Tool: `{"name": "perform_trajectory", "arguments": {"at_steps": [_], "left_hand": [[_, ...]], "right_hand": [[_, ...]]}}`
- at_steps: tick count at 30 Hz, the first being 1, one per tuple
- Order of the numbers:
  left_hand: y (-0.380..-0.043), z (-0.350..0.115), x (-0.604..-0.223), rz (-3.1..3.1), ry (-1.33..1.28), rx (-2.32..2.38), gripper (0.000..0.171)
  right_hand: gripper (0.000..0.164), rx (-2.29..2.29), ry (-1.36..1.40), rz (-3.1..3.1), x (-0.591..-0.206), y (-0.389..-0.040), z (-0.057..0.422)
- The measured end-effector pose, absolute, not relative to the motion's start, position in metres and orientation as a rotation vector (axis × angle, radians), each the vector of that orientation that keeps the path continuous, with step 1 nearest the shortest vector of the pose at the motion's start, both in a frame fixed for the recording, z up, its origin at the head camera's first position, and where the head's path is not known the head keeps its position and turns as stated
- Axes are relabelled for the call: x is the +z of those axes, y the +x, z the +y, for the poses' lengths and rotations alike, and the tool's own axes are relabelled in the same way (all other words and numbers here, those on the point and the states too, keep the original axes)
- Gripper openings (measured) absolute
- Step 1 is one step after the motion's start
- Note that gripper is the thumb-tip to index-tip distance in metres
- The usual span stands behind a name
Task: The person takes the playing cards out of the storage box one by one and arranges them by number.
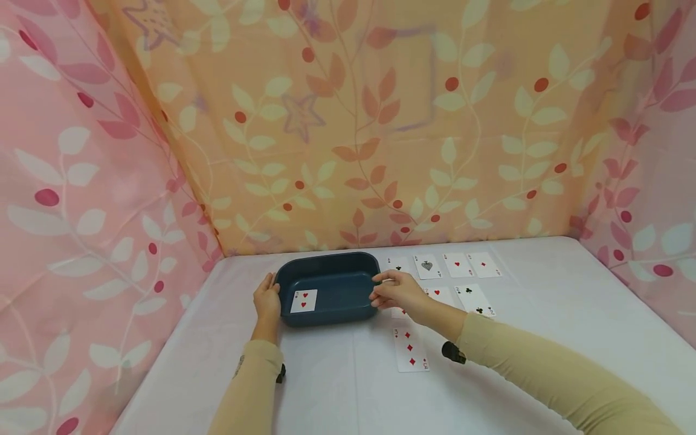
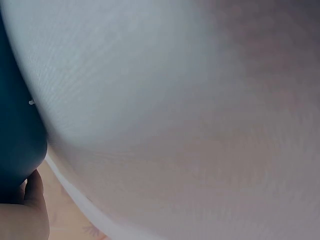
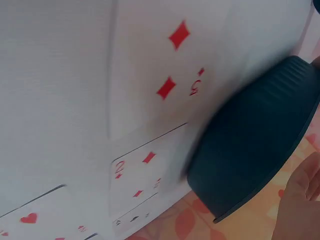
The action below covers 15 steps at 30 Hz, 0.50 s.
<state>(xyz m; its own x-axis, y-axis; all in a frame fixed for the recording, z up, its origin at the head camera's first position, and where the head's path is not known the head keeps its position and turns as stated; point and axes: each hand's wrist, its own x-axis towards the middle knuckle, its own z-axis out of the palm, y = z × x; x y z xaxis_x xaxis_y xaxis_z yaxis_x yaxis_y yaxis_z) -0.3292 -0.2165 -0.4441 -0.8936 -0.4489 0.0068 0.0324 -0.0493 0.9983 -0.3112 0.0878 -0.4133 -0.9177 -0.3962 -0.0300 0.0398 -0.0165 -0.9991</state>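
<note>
A dark blue rectangular tray [image 1: 331, 314] is between both hands in the head view, with a two of hearts card [image 1: 304, 301] at its left inside. My left hand [image 1: 267, 300] grips the tray's left end, fingers at the outer wall and rim. At the right end, my right hand [image 1: 401, 295] is beside the rim with its fingers loosely bent. The right wrist view shows a gap between this hand [image 3: 301, 195] and the tray wall [image 3: 250, 135]. Close to the tray's right side lies a two of diamonds [image 3: 137, 175], partly covered in the head view.
Face-up cards lie right of the tray: aces, including spades [image 1: 428, 266], hearts [image 1: 458, 264] and diamonds [image 1: 483, 264], plus a two of clubs [image 1: 475, 300] and a partly hidden heart card [image 1: 438, 294]. A three of diamonds [image 1: 411, 350] lies nearer. Leaf-patterned cloth [image 1: 348, 151] surrounds the white table [image 1: 544, 338].
</note>
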Motion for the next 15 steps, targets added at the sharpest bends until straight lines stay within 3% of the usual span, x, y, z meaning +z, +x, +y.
{"name": "perform_trajectory", "arguments": {"at_steps": [15], "left_hand": [[-0.334,-0.219,-0.449,-1.880,0.465,-2.009,0.049]], "right_hand": [[0.032,-2.112,-0.341,1.896,-0.420,-0.324,0.019]]}}
